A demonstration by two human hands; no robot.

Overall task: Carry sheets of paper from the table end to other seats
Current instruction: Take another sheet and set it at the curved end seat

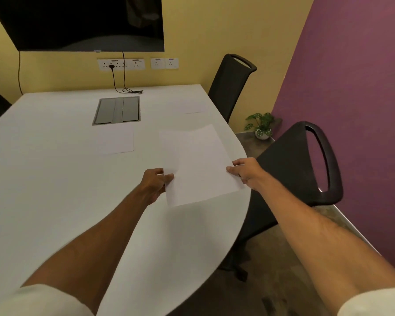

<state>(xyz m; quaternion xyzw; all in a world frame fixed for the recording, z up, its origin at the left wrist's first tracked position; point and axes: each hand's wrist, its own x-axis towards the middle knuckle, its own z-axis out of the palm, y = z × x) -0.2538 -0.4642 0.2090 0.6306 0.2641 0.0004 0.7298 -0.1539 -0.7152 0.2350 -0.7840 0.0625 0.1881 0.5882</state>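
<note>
A white sheet of paper [197,164] is held over the right side of the white table [55,169], near the curved edge. My left hand [156,181] pinches its near left edge. My right hand [245,172] pinches its near right corner. A second sheet [118,140] lies flat on the table in front of the cable hatch. A third sheet [191,106] lies at the far right, in front of the far chair; it is faint against the tabletop.
A grey cable hatch [116,110] is set into the table's middle. Two black chairs stand on the right: one near [306,165], one far [232,85]. A dark screen [82,21], wall sockets [121,64] with a cable, and a small potted plant [261,126] lie beyond.
</note>
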